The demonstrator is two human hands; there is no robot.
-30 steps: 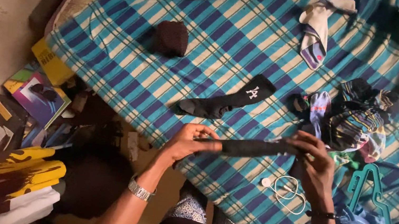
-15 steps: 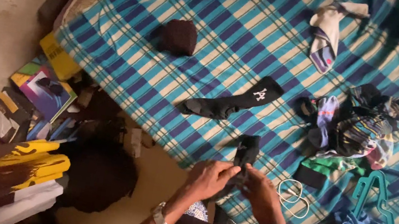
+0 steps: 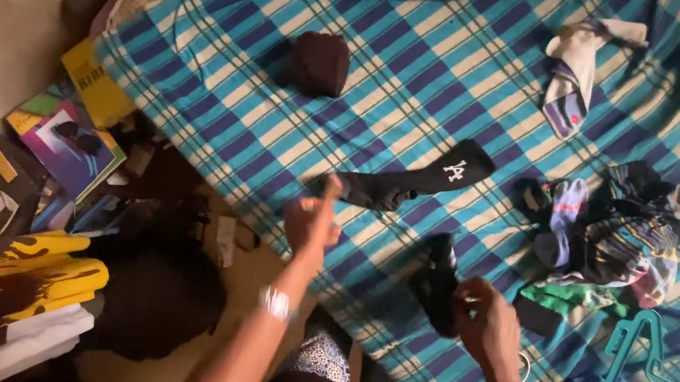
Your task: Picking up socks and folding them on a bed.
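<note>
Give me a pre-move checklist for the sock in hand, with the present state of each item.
1. Right hand grips the folded black sock: ok.
2. Left hand free, holding nothing: ok.
3. Matching black sock lies flat on the checked bedsheet, within view: ok.
4. Sock in hand fully folded: cannot tell, blurred.
5. Bare sheet between the hands and the sock pile: ok.

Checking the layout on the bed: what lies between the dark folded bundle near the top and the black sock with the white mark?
In the head view, only bare striped bedsheet lies between the dark bundle and the black sock.
</note>
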